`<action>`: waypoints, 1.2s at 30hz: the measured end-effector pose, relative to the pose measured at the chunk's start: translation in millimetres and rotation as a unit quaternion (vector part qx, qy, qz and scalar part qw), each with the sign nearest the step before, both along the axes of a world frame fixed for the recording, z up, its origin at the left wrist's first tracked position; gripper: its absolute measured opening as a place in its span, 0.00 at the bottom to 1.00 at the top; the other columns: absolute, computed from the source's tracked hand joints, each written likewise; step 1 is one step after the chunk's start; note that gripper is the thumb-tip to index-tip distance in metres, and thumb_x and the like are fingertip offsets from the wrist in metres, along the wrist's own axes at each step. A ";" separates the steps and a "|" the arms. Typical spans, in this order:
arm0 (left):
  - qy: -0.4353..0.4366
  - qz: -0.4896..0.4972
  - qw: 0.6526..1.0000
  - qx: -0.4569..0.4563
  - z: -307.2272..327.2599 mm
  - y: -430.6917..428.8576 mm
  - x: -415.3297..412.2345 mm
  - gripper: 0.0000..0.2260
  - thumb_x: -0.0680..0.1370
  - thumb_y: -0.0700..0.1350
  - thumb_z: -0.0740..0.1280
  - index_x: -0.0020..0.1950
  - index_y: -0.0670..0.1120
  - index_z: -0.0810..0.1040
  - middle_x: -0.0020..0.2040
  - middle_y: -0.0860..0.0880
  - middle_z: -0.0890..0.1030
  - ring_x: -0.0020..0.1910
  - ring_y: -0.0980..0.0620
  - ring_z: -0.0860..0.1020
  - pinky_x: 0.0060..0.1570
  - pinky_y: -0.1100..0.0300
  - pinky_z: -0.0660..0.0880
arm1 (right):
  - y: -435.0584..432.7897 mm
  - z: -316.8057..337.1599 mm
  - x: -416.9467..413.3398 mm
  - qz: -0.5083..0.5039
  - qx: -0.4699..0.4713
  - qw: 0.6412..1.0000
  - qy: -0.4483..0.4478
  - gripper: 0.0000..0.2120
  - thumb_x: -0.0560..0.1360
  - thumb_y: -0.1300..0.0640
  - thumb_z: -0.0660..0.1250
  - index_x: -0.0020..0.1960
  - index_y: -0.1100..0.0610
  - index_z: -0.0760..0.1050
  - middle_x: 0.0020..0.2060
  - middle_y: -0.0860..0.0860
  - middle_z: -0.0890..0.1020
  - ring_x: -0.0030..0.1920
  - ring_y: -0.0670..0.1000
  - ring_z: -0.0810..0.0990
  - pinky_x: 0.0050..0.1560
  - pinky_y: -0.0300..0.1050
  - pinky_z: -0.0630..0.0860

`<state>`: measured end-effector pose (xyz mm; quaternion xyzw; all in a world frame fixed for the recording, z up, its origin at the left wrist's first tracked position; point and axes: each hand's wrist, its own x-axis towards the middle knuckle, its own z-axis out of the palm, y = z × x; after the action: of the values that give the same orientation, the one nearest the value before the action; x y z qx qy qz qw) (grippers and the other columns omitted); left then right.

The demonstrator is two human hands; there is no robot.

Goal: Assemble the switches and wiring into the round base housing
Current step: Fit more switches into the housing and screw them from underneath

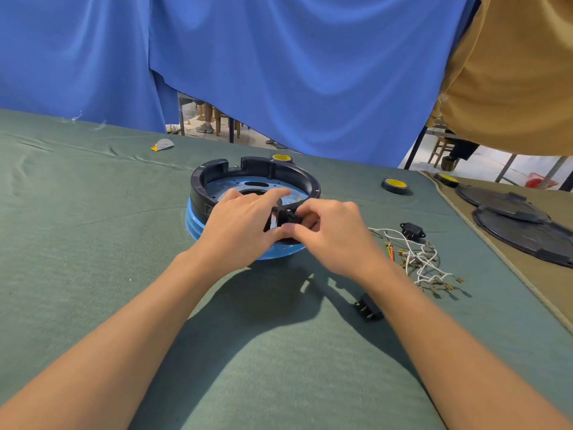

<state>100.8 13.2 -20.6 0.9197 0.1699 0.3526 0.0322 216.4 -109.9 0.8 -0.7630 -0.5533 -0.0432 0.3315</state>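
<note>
While the green-clothed desk (pixel 93 212) stretches out under me and the blue curtain (pixel 279 57) hangs behind it, the round base housing (pixel 257 169) sits dead centre, a black ring on a blue base, open side up. Off to my right lie two black round covers (pixel 524 234), overlapping. Now the action: my left grip (pixel 245 221) reaches over the housing's near rim, thumb and forefinger clamped on a black switch (pixel 283 217), and my right grip (pixel 335 231) pinches that same switch from the other side, fingers curled tight. It's right at the near wall of the housing. The wiring (pixel 418 259) lies tangled on the desk to my right, a black socket (pixel 412 231) just behind it, a spare switch (pixel 369 307) beside my right forearm, and a tape roll (pixel 395 184) further back.
</note>
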 end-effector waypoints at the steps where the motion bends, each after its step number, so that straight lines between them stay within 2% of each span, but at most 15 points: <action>1: 0.001 0.002 1.000 0.002 -0.4 0.5 -0.1 0.27 0.76 0.59 0.67 0.73 0.51 0.69 0.54 0.50 0.84 0.55 0.47 0.79 0.56 0.57 0.62 | 0.8 -0.6 -1.1 -0.009 0.008 1.000 -0.004 0.06 0.73 0.52 0.71 0.46 0.55 0.80 0.36 0.48 0.83 0.41 0.53 0.80 0.48 0.49 0.77; 10: 0.005 -0.019 1.000 0.009 -0.2 0.8 -2.4 0.24 0.75 0.61 0.68 0.69 0.56 0.74 0.59 0.54 0.82 0.61 0.52 0.77 0.56 0.58 0.62 | -6.1 3.5 -2.3 -0.040 0.044 0.998 0.031 0.01 0.70 0.54 0.70 0.41 0.51 0.79 0.32 0.44 0.81 0.39 0.49 0.80 0.47 0.50 0.78; 13: 0.000 -0.022 1.000 0.015 1.3 -3.0 -3.4 0.27 0.72 0.62 0.70 0.68 0.53 0.75 0.61 0.53 0.80 0.61 0.50 0.76 0.57 0.55 0.63 | -8.5 10.1 -3.9 -0.063 0.076 0.986 0.134 0.02 0.68 0.56 0.71 0.37 0.53 0.79 0.29 0.47 0.83 0.35 0.47 0.83 0.37 0.43 0.76; 15: -0.027 -0.035 0.999 0.022 3.8 -5.4 -5.1 0.28 0.71 0.60 0.74 0.66 0.49 0.77 0.62 0.51 0.79 0.59 0.46 0.77 0.56 0.52 0.65 | -10.5 16.6 -2.4 -0.052 0.112 0.942 0.313 0.05 0.70 0.60 0.70 0.35 0.56 0.79 0.29 0.50 0.83 0.31 0.47 0.83 0.26 0.38 0.69; 18: -0.092 -0.040 0.993 0.055 9.5 -7.6 -6.8 0.18 0.71 0.53 0.73 0.58 0.47 0.83 0.56 0.50 0.82 0.52 0.45 0.80 0.52 0.49 0.69 | -12.9 21.3 -3.2 -0.020 0.113 0.808 0.579 0.10 0.73 0.65 0.66 0.33 0.61 0.79 0.30 0.55 0.83 0.27 0.47 0.80 0.20 0.33 0.65; 20: -0.124 -0.053 0.989 0.067 11.7 -8.9 -6.9 0.11 0.72 0.50 0.73 0.50 0.46 0.85 0.51 0.50 0.84 0.48 0.45 0.81 0.48 0.51 0.69 | -14.5 22.1 -5.7 -0.006 0.091 0.759 0.645 0.09 0.74 0.66 0.65 0.36 0.63 0.79 0.31 0.58 0.82 0.26 0.48 0.79 0.19 0.32 0.66; 21: -0.128 -0.060 0.988 0.068 12.3 -9.4 -6.9 0.09 0.72 0.49 0.73 0.48 0.45 0.86 0.49 0.50 0.85 0.46 0.45 0.81 0.47 0.52 0.69 | -14.4 21.4 -5.8 0.004 0.078 0.758 0.647 0.09 0.75 0.66 0.64 0.37 0.63 0.78 0.31 0.59 0.82 0.26 0.49 0.79 0.20 0.32 0.67; 22: -0.123 -0.064 0.988 0.068 12.7 -9.7 -7.0 0.08 0.73 0.49 0.72 0.46 0.45 0.86 0.47 0.50 0.85 0.45 0.45 0.81 0.46 0.53 0.68 | -13.8 20.5 -5.2 0.010 0.063 0.777 0.626 0.09 0.76 0.65 0.63 0.38 0.62 0.78 0.32 0.59 0.82 0.27 0.49 0.80 0.21 0.33 0.67; 23: -0.112 -0.065 0.990 0.064 12.8 -9.8 -7.2 0.09 0.73 0.50 0.72 0.45 0.45 0.86 0.47 0.51 0.85 0.45 0.46 0.81 0.46 0.54 0.68 | -13.4 19.4 -4.8 0.010 0.046 0.819 0.572 0.09 0.76 0.63 0.63 0.39 0.60 0.77 0.34 0.58 0.83 0.28 0.50 0.81 0.22 0.34 0.68; 25: -0.082 -0.062 0.994 0.042 12.6 -9.8 -7.2 0.11 0.73 0.52 0.71 0.45 0.45 0.86 0.47 0.51 0.85 0.46 0.46 0.80 0.47 0.53 0.67 | -14.7 17.2 -0.6 -0.023 0.028 0.941 0.338 0.07 0.75 0.62 0.63 0.42 0.56 0.78 0.38 0.52 0.83 0.32 0.46 0.82 0.27 0.34 0.69; 26: -0.070 -0.060 0.995 0.026 12.5 -9.4 -7.2 0.12 0.73 0.52 0.70 0.46 0.45 0.85 0.47 0.52 0.85 0.47 0.46 0.80 0.48 0.52 0.68 | -15.6 17.2 1.8 -0.035 0.037 0.980 0.195 0.07 0.73 0.62 0.64 0.43 0.53 0.79 0.38 0.48 0.82 0.34 0.43 0.81 0.31 0.32 0.70; 27: -0.061 -0.059 0.996 0.011 12.4 -8.9 -7.2 0.12 0.74 0.53 0.69 0.47 0.45 0.85 0.48 0.51 0.85 0.48 0.45 0.80 0.49 0.50 0.70 | -16.4 17.6 3.2 -0.019 0.046 0.995 0.088 0.08 0.71 0.61 0.64 0.45 0.51 0.79 0.39 0.45 0.81 0.36 0.40 0.79 0.35 0.28 0.69; 29: -0.056 -0.061 0.997 -0.006 12.1 -8.1 -7.5 0.13 0.74 0.53 0.69 0.48 0.45 0.85 0.49 0.51 0.85 0.49 0.45 0.79 0.50 0.46 0.71 | -18.5 16.3 2.1 0.050 0.035 0.998 0.004 0.11 0.70 0.59 0.66 0.50 0.48 0.80 0.41 0.42 0.80 0.41 0.39 0.78 0.40 0.25 0.67; 33: -0.049 -0.059 0.997 -0.019 10.2 -6.0 -6.7 0.14 0.74 0.54 0.72 0.54 0.47 0.84 0.52 0.52 0.84 0.53 0.47 0.77 0.51 0.49 0.70 | -14.7 9.5 1.7 0.066 0.060 0.996 -0.017 0.09 0.74 0.63 0.69 0.52 0.55 0.83 0.38 0.46 0.83 0.39 0.39 0.78 0.40 0.27 0.69; 36: -0.029 -0.008 0.999 -0.035 8.2 -2.6 -6.6 0.27 0.71 0.63 0.70 0.63 0.49 0.78 0.57 0.53 0.81 0.57 0.49 0.76 0.55 0.53 0.66 | -13.4 8.2 5.5 0.032 0.076 0.997 0.010 0.06 0.74 0.60 0.72 0.51 0.56 0.84 0.39 0.49 0.85 0.40 0.46 0.81 0.47 0.33 0.75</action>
<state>94.2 10.6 -12.4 0.9088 0.1740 0.3724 0.0719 221.9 -123.3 8.9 -0.7181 -0.5688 -0.0669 0.3954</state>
